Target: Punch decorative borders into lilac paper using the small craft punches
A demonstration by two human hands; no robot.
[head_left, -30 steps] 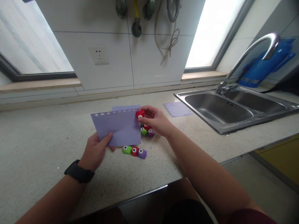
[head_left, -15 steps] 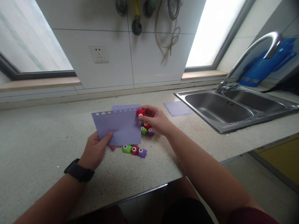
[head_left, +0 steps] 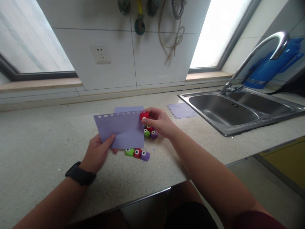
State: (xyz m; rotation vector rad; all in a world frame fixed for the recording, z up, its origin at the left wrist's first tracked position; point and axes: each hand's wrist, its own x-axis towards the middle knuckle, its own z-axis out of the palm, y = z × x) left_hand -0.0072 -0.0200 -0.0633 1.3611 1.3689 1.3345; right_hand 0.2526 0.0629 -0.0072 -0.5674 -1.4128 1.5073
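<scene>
My left hand grips a sheet of purple paper by its lower left, thumb on the front. Small shapes such as stars are punched in a row along the sheet's top edge. At the upper right corner, my right hand pinches a red craft punch that sits on the paper's edge. Behind the sheet, partly hidden, several craft punches in green, red and purple stand together. In front of it lie a green punch, a red punch and a purple punch in a row.
Another purple sheet lies behind the held one. Further right, a purple sheet with punched edges rests beside the steel sink. Tiny paper scraps dot the speckled counter. A wall socket and faucet are beyond.
Almost nothing differs. The paper, the red punch and both hands stay in about the same place, with only a slight shift of the view.
</scene>
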